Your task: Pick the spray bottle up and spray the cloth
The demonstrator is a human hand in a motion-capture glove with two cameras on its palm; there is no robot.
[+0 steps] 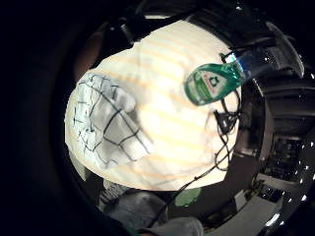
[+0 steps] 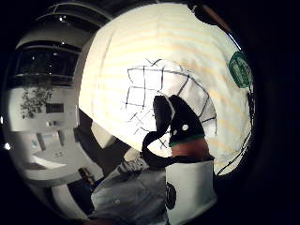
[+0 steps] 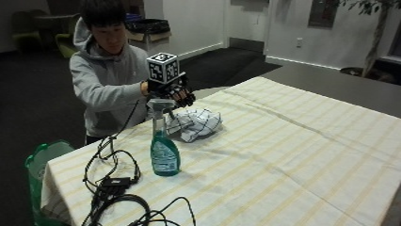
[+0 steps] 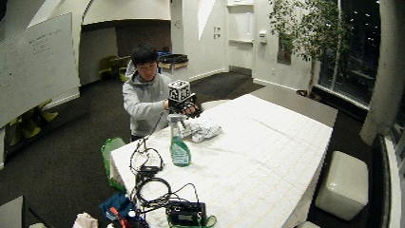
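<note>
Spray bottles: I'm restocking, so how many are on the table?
1. The spray bottle stands upright on the striped tablecloth, beside the crumpled cloth. No others show.

Dim room, dark at the outside view's nine o'clock. Striped bench lit from overhead, blown out to glare in both palm views. Soft shadow beside the spray bottle toward two o'clock. Heavy black vignette and edge bending around both palm views.
</note>
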